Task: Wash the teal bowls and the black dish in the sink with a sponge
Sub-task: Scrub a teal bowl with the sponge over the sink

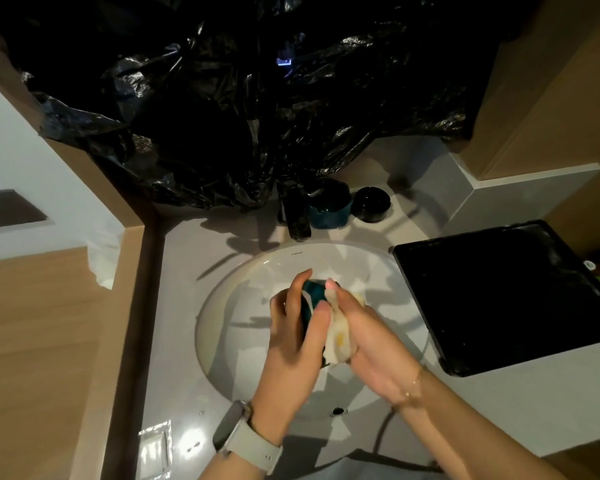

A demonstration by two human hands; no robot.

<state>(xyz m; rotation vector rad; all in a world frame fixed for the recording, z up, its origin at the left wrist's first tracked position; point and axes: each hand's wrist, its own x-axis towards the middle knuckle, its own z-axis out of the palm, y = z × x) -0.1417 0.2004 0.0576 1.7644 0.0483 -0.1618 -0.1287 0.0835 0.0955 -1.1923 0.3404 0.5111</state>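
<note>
Centre frame, over sink (222,327): my left hand (293,336) wraps teal bowl (315,292), tilted so suds drain into basin. Right hand (371,344) presses soapy sponge (340,336) to it. Second teal bowl (329,211) and black dish (372,204) wait behind faucet (296,216), upper centre, I judge unwashed.

1. The scene is dimly lit overall; the black plastic sheeting (243,109) at the top is rendered almost featureless, broken only by thin specular streaks.
2. The brightest area is found in the white sink (243,327), where light is reflected from above.
3. Several overlapping shadows are cast across the counter (187,341) and basin, so more than 1 light source is suggested.
4. Glare patches are seen on the wet counter at the lower left.
5. Straight edges are bowed near the frame borders by wide-angle distortion.
6. The black tray (499,299) is recorded as a near-solid dark patch, and fine detail is softened throughout.
</note>
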